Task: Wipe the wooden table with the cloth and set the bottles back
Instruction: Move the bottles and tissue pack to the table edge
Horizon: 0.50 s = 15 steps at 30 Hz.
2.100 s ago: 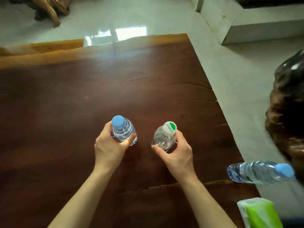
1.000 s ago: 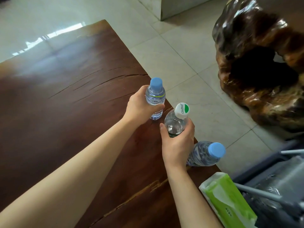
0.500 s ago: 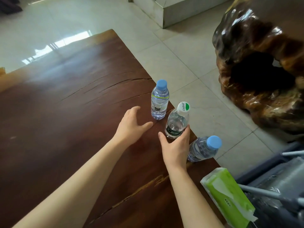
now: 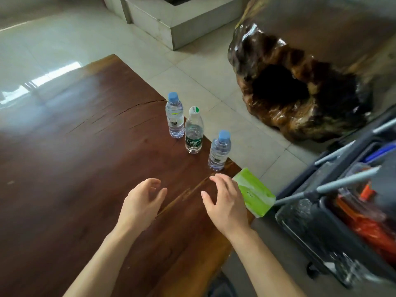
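Nearest the viewer, the left hand (image 4: 142, 201) and right hand (image 4: 225, 203) hover above the wooden table (image 4: 75, 168), fingers loosely spread and grasping nothing. Just right of the right hand, a green tissue pack (image 4: 255, 192) lies at the table's right edge. Farther along that edge stand three upright bottles: a near blue-capped bottle (image 4: 219, 151), a white-capped bottle (image 4: 194, 130), and a far blue-capped bottle (image 4: 174, 116). No cloth can be made out.
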### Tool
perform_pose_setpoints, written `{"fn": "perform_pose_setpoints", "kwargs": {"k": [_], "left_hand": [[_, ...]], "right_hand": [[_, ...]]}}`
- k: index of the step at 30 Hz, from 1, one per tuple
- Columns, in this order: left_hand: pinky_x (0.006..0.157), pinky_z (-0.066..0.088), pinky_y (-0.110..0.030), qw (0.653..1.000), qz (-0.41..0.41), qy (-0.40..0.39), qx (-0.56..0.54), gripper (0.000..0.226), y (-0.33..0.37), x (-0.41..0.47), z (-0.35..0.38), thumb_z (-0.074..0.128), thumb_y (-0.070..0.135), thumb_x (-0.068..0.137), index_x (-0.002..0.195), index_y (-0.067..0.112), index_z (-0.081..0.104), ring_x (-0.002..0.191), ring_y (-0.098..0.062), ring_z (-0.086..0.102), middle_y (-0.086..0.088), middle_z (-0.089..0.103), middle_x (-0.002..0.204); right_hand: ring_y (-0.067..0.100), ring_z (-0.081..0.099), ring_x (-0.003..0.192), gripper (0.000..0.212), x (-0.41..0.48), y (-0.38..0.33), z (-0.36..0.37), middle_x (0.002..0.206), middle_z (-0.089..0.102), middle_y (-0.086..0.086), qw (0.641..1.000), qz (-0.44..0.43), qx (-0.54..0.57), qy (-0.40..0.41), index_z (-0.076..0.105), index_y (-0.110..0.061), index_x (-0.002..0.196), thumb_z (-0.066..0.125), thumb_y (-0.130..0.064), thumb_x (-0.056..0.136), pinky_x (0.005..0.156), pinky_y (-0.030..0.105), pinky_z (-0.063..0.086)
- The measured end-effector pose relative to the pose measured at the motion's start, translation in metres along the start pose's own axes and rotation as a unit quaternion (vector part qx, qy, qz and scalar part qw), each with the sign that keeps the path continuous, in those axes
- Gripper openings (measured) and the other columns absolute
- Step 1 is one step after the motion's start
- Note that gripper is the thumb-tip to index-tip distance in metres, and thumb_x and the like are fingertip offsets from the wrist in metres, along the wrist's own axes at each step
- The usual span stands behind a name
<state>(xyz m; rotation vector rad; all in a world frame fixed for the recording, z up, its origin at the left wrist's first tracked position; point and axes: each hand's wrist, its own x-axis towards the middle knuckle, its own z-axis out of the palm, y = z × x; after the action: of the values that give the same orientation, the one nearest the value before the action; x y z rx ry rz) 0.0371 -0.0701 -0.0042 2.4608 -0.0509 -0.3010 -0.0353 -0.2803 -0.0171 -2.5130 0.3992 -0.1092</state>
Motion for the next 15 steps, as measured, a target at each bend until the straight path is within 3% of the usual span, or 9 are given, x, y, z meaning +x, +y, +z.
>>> {"fn": "perform_pose_setpoints", "kwargs": {"k": [10,15], "left_hand": [[0.071,0.046,-0.028,0.990,0.125,-0.058,0.034,0.020,0.077,-0.083,0.019,0.070,0.038,0.088,0.105,0.029,0.071,0.080,-0.006,0.064,0.014,0.069,0.087],[0.078,0.052,-0.031,0.972,0.207,-0.109,0.036,0.019,0.136,-0.118,0.045,0.069,0.035,0.089,0.107,0.027,0.071,0.086,-0.009,0.065,0.016,0.070,0.092]], "right_hand": [[0.019,0.058,0.118,0.038,-0.117,0.081,-0.104,0.125,0.065,0.001,0.996,0.048,-0.023,0.072,0.064,-0.015,0.125,0.062,-0.038,0.094,0.104,0.033,0.047],[0.020,0.061,0.111,0.031,-0.177,0.123,-0.159,0.116,0.068,0.000,0.984,0.103,-0.028,0.144,0.067,-0.014,0.117,0.067,-0.031,0.092,0.097,0.033,0.050]]}}
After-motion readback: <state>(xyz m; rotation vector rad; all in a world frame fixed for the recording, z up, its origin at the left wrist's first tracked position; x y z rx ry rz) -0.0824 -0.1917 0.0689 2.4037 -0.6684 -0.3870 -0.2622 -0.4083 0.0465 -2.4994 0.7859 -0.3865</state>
